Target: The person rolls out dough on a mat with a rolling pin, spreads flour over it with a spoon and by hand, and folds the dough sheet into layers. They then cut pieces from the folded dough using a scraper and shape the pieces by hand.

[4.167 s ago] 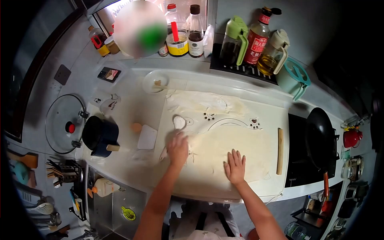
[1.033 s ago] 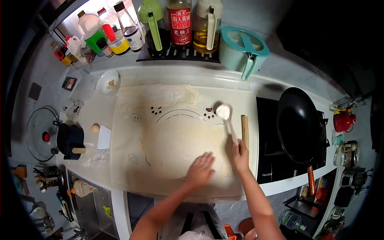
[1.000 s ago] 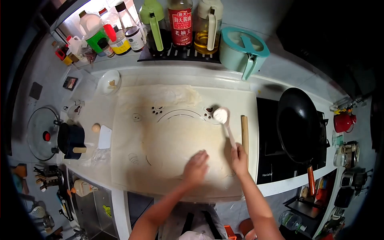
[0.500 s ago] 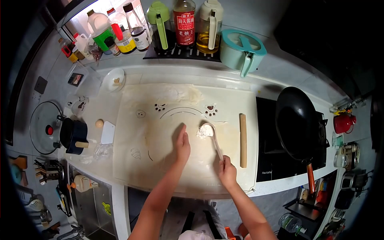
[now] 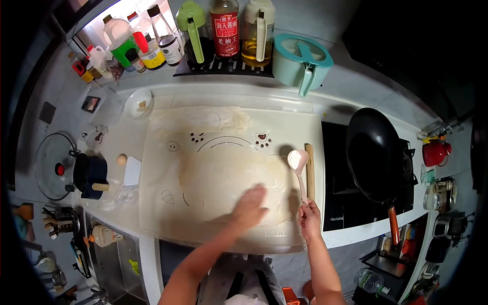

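My right hand [image 5: 309,217] grips the handle of a pink ladle [image 5: 301,175], raised above the right part of the mat. White flour [image 5: 295,159] sits in its bowl. My left hand [image 5: 250,207], smeared by motion, is stretched out flat over a wide, thin sheet of dough [image 5: 218,173]; whether it touches the dough I cannot tell. The dough lies on a white printed pastry mat [image 5: 157,213]. Along the mat's back edge is a long, floured strip of folded dough [image 5: 203,120]. A wooden rolling pin [image 5: 310,180] lies at the right, partly behind the ladle.
On the right, a black wok [image 5: 373,157] stands on the stove [image 5: 338,198]. Sauce bottles [image 5: 225,30] and a teal-lidded container [image 5: 300,61] line the back. To the left are a dark pot [image 5: 87,173], an egg [image 5: 121,159], a white scraper [image 5: 132,171] and a bowl [image 5: 136,105].
My right hand has moved right and lifted the ladle from low over the dough. My left hand has swung down and right across the dough, where flour had been at the ladle.
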